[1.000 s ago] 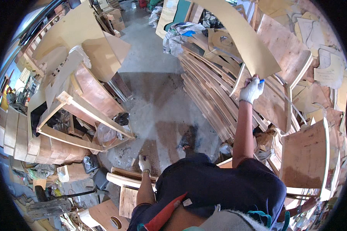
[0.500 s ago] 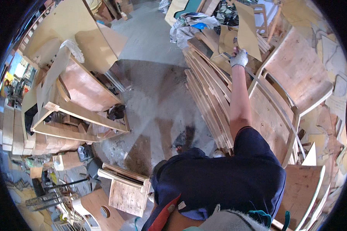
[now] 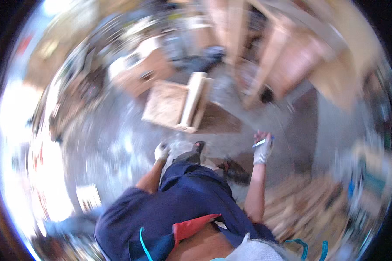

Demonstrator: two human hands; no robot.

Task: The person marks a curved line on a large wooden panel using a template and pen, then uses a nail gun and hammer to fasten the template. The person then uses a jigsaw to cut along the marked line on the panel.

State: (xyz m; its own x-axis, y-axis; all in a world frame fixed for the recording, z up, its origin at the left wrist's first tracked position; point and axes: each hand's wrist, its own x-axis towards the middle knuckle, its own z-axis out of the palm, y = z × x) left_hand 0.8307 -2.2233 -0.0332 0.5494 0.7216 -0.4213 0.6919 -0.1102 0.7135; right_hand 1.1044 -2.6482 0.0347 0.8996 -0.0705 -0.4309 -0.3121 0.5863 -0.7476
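Observation:
My right hand (image 3: 264, 150) wears a whitish glove with bare fingertips and hangs over the grey floor, right of my legs. Its fingers are closed round a slim pale pen-like stick (image 3: 260, 142) with a bluish end. Low beside my leg is my left hand (image 3: 161, 152), also in a white glove. Motion smears its fingers, and I cannot make out anything in it. A small wooden stool-like piece (image 3: 165, 104) stands on the floor ahead of my feet.
Wooden frames and panels (image 3: 292, 65) stand at the upper right. A curved plywood piece (image 3: 139, 71) with a hole lies behind the stool-like piece. Stacked wooden strips (image 3: 305, 204) lie at the lower right. Grey floor (image 3: 104, 130) stretches left, and bright light blurs the left edge.
The whole view has swung round, so the stool-like piece is now ahead. My right hand has left the panels and strips with the pen-like stick in it. My left hand has come into view.

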